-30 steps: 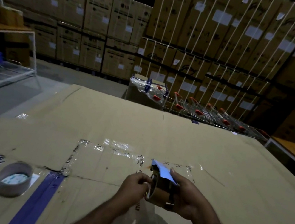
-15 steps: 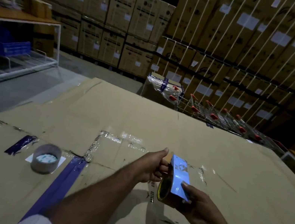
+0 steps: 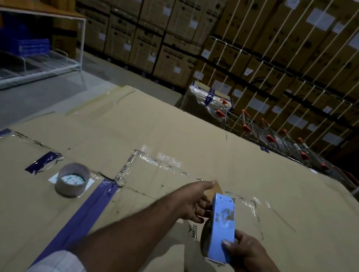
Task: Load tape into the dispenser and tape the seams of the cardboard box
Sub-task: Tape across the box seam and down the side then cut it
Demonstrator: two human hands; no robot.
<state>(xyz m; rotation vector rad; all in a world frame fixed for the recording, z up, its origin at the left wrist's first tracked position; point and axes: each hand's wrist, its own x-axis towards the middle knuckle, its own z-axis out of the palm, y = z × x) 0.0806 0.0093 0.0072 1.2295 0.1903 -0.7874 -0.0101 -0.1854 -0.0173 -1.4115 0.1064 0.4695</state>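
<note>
A light-blue tape dispenser [image 3: 221,224] with a brown roll inside is held above the big flat cardboard box [image 3: 196,143]. My right hand [image 3: 246,255] grips its lower end from the right. My left hand [image 3: 195,201] pinches the brown tape end [image 3: 217,187] at the dispenser's upper left side. A second roll of brown tape [image 3: 72,179] lies flat on the box to the left, on a white label. Clear tape and blue tape strips [image 3: 89,206] run along the box seams.
Stacked strapped cartons [image 3: 297,48] fill the background. A white metal rack [image 3: 28,47] with blue bins stands at the left. Shopping carts with red handles [image 3: 269,135] are parked beyond the box's far right edge. Grey floor [image 3: 24,99] lies to the left.
The dispenser has turned so its blue face points up, and my left hand has drawn the tape end out and away. The view has shifted, so the spare roll sits further right in the frame.
</note>
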